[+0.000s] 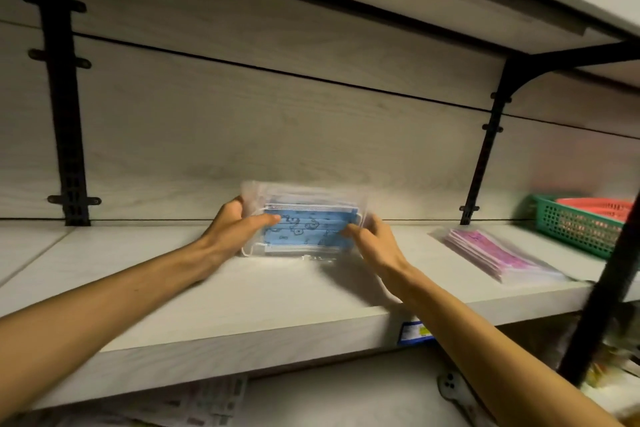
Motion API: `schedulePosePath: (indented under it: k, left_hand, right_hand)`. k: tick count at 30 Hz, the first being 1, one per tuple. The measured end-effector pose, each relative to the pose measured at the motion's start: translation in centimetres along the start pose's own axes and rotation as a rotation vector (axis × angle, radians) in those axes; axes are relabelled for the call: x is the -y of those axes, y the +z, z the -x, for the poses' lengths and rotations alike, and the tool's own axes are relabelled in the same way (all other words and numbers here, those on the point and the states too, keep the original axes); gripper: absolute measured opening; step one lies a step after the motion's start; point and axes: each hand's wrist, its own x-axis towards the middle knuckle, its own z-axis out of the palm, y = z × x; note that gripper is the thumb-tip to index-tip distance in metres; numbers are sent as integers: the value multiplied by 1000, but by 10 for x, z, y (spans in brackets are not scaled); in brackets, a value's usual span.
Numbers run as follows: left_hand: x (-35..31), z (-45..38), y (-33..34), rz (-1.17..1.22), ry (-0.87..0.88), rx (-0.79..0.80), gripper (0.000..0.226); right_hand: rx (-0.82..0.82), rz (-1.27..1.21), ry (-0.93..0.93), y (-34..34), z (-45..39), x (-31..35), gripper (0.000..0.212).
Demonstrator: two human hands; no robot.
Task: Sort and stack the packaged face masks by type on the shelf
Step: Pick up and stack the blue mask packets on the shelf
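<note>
A stack of blue patterned face masks in clear plastic packs (306, 229) stands tilted on its long edge in the middle of the pale wooden shelf (242, 291). My left hand (235, 225) grips its left end, thumb across the front. My right hand (372, 236) holds its right end, fingers on the front. A flat pile of pink packaged masks (498, 255) lies on the same shelf to the right, apart from both hands.
A green plastic basket (571, 229) holding a red basket (602, 206) sits at the far right. Black metal brackets (485, 149) rise at the back wall, and a black post (602, 295) crosses the right foreground. Another shelf hangs overhead. A blue price label (414, 333) marks the shelf's front edge.
</note>
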Motion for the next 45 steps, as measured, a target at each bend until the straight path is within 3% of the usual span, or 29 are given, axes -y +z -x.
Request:
schedulePosePath:
  k: [3, 8, 12, 16, 18, 20, 25, 29, 32, 35, 38, 42, 45]
  left_hand:
    - [0, 3, -1, -82, -33, 47, 25]
    - [-13, 8, 2, -175, -2, 22, 13]
    - [-20, 17, 10, 81, -26, -105, 12]
    - [-25, 28, 23, 471, -140, -54, 35]
    - [-26, 34, 33, 540, -185, 17, 40]
    - [-23, 41, 40, 512, -229, 114, 39]
    - [-21, 40, 27, 452, -183, 242, 50]
    - [-31, 29, 10, 308, -75, -25, 60]
    - [-35, 20, 7, 152, 10, -43, 63]
    - [-24, 20, 19, -9, 37, 2, 45]
    - [-10, 27, 41, -33, 40, 60, 47]
    - [-11, 27, 49, -82, 74, -79, 54]
    - [-12, 30, 46, -133, 7, -112, 50]
  right_hand:
    - [108, 73, 28, 0, 1, -8, 23]
    - [24, 23, 99, -7, 2, -7, 38]
    - [-101, -75, 175, -10, 11, 2, 51]
    - [114, -383, 301, 0, 24, 17, 46]
    - [191, -497, 237, 9, 27, 22, 33]
    - [188, -533, 133, 17, 29, 25, 23]
    - [156, -446, -48, 9, 21, 29, 26]
    - [182, -283, -150, -11, 4, 39, 22]
    - [215, -206, -234, -19, -7, 46, 24]
    - [244, -215, -183, -9, -13, 36, 29]
    - [231, -293, -64, 8, -13, 26, 41]
    - [120, -351, -57, 21, -13, 26, 40]
    - [147, -337, -25, 28, -12, 20, 35]
